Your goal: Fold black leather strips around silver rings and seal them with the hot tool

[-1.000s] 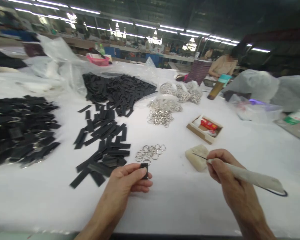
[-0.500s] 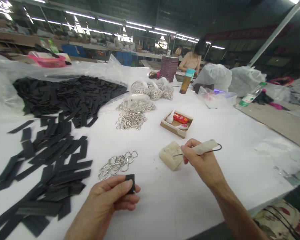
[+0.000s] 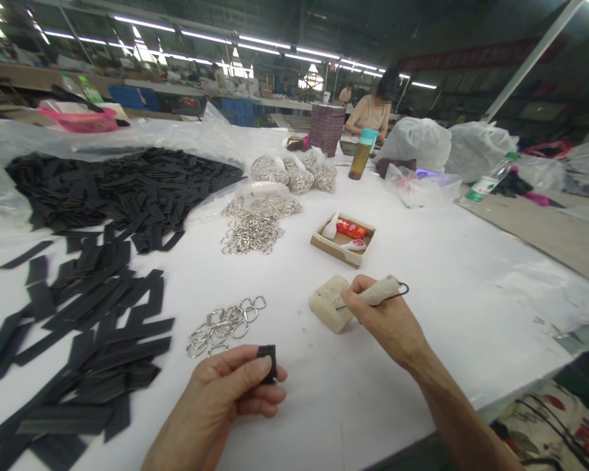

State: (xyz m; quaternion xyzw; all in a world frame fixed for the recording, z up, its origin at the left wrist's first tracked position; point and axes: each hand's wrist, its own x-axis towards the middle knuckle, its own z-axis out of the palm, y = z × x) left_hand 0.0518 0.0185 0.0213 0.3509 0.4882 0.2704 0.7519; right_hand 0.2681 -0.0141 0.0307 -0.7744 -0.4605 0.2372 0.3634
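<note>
My left hand pinches a small folded black strap between thumb and fingers. In my right hand is an awl with a pale wrapped handle and a bent dark wire at its rear end. The awl's thin tip meets the top of a pale, waxy-looking block; whether it goes in, I cannot tell. Just beyond my left hand lie several loose metal D-rings. Many flat black strap pieces are spread to the left.
Behind the loose rings is a bigger pile of metal rings, with bagged ones further back. A small open box holds a red packet and white items. A teal-lidded bottle stands near the back, and a person sits beyond.
My left hand, still pinching the black strap, has shifted a little right. The right hand has moved left with the awl, its fingers now closer to the pale block. The view has shifted slightly.
</note>
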